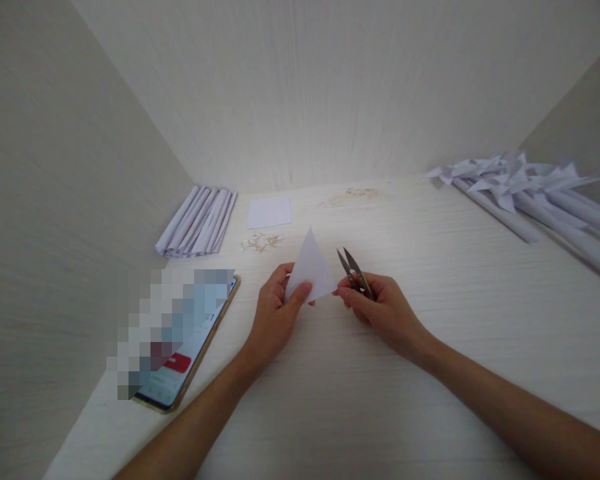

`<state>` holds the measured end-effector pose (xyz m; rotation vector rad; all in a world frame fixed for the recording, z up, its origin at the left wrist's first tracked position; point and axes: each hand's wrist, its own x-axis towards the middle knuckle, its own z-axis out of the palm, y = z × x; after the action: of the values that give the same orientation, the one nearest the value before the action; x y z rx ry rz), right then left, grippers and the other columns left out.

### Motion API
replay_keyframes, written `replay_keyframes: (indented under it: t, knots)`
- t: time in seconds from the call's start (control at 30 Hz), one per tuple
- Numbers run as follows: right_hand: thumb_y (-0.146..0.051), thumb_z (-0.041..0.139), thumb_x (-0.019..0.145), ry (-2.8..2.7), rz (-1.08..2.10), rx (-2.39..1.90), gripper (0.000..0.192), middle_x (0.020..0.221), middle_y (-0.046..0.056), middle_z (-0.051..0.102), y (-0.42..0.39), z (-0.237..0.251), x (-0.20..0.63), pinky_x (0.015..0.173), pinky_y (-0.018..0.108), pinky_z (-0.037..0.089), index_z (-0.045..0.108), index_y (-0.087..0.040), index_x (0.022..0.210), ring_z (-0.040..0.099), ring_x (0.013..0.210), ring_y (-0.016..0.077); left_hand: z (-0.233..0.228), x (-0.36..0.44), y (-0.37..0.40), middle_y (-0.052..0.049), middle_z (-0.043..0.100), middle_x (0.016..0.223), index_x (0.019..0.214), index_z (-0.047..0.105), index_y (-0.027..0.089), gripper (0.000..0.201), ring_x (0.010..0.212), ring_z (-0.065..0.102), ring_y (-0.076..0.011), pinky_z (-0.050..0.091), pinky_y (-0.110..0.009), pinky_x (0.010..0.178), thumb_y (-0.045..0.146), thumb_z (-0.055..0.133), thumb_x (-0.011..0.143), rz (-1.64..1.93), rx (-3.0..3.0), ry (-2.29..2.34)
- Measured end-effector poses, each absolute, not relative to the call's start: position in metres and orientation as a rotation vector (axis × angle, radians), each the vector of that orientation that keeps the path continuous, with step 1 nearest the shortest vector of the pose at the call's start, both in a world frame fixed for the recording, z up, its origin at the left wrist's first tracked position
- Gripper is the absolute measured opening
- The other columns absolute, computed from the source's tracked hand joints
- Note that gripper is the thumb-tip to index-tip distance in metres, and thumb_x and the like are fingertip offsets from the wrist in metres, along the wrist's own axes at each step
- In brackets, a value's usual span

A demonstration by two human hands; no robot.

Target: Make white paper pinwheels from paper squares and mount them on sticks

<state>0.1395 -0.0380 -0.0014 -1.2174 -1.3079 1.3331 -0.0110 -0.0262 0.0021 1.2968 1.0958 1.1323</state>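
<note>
My left hand pinches a white sheet of paper folded into a triangle, its thumb on top and one point facing away from me. In my right hand is a pair of small thread snips; their two dark pointed blades stand apart and aim up and away. The right fingertips come close to the triangle's right corner; whether they touch it I cannot tell. Behind the left hand lies a little pile of small pale sticks or cotton-tipped pieces, with a flat white paper square farther back.
Rolled white paper tubes lie stacked at the back left. A phone, partly blurred out, rests beside my left forearm. Paper pinwheels on tube handles fill the back right. Thin tan bits lie near the back wall; panels rise at both sides.
</note>
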Motion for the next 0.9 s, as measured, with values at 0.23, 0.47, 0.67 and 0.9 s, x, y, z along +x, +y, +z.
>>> replay_keyframes:
  t: [0.23,0.47,0.67,0.9]
  knots:
    - [-0.025,0.054,0.067,-1.279,1.311,-1.248,0.013,0.042,-0.008,0.034,-0.0378,-0.0014,0.1399,0.035,0.019,0.017,0.050,-0.015,0.059,0.026,0.035,0.0031,0.0017,-0.0128,-0.0254,0.005,0.052,0.054,0.085,0.052,0.017,0.017,0.045,0.042,-0.0051,0.034,-0.016,0.045,0.023,0.056,0.070,1.152,1.283,1.099]
    - [-0.031,0.057,0.066,-1.103,1.399,-1.202,0.019,0.042,-0.008,0.037,-0.0365,-0.0052,0.1389,0.032,0.019,0.015,0.051,-0.014,0.060,0.025,0.033,0.0022,0.0016,-0.0136,-0.0251,0.005,0.053,0.056,0.085,0.052,0.017,0.016,0.044,0.041,-0.0043,0.034,-0.016,0.045,0.023,0.056,0.070,1.135,1.275,1.098]
    - [-0.031,0.062,0.062,-1.069,1.398,-1.182,0.022,0.039,-0.010,0.033,-0.0378,-0.0042,0.1385,0.033,0.018,0.015,0.048,-0.015,0.057,0.024,0.034,0.0019,0.0016,-0.0128,-0.0260,0.005,0.053,0.055,0.084,0.052,0.017,0.016,0.045,0.042,-0.0046,0.034,-0.015,0.045,0.023,0.056,0.070,1.128,1.277,1.095]
    - [-0.030,0.059,0.064,-1.092,1.472,-1.138,0.017,0.048,-0.007,0.041,-0.0373,-0.0036,0.1401,0.034,0.019,0.015,0.055,-0.013,0.068,0.025,0.035,0.0018,0.0026,-0.0114,-0.0270,0.004,0.054,0.058,0.086,0.051,0.017,0.018,0.047,0.044,-0.0053,0.036,-0.016,0.046,0.024,0.056,0.070,1.106,1.293,1.092]
